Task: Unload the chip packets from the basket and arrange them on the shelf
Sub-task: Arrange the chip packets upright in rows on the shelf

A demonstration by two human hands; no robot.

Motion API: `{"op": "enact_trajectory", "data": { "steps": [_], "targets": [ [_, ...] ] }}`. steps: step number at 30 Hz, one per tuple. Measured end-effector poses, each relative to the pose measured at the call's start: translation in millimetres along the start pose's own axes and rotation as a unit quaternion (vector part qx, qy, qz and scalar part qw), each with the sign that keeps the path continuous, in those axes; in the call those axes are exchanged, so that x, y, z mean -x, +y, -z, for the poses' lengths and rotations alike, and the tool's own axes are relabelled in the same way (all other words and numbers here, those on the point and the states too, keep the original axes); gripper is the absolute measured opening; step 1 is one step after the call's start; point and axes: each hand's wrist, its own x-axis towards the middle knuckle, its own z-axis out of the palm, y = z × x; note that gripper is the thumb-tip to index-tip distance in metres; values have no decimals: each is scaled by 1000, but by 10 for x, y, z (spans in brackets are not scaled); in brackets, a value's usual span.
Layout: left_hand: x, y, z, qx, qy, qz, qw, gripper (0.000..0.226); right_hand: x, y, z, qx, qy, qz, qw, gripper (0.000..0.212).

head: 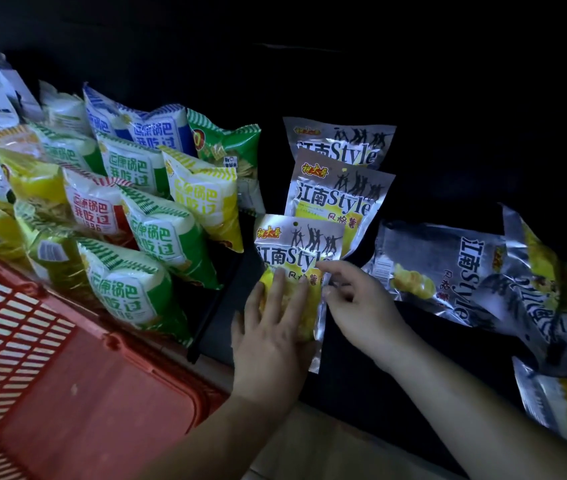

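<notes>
A silver and yellow chip packet point(297, 244) stands at the front of a row on the dark shelf point(355, 375). My left hand point(271, 334) lies flat against its lower yellow part. My right hand point(358, 303) pinches its right edge with thumb and fingers. Two matching silver packets, one point(339, 194) and another point(339, 143), stand behind it in the same row. The red plastic basket point(43, 368) sits at the lower left; its visible inside shows no packets.
Several green, yellow, red and blue snack bags point(143, 202) fill the shelf on the left, behind a black divider point(212, 310). More silver packets point(448, 268) lie flat and jumbled on the right. The back of the shelf is dark.
</notes>
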Motion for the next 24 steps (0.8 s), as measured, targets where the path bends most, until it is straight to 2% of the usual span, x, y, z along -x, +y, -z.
{"op": "enact_trajectory", "data": {
  "steps": [6,9,13,15,18,21,24],
  "targets": [
    [-36,40,95,73,30,-3,997,84,94,-28,14,-47,-17,52,997,56],
    [-109,103,125,84,12,-12,996,82,118,2,147,1,-7,58,998,57],
    [-98,92,-24,57,-18,-35,998,91,92,96,260,4,11,-6,1000,54],
    [-95,66,-59,38,-23,-39,998,91,119,103,302,30,40,11,999,48],
    [-90,91,-5,15,-14,-40,999,90,220,114,466,105,95,86,986,30],
    [-93,173,78,31,41,-47,998,80,385,93,725,171,113,98,974,24],
    [-130,465,134,117,93,-145,978,59,575,62,1015,214,145,106,960,23]
  ]
}}
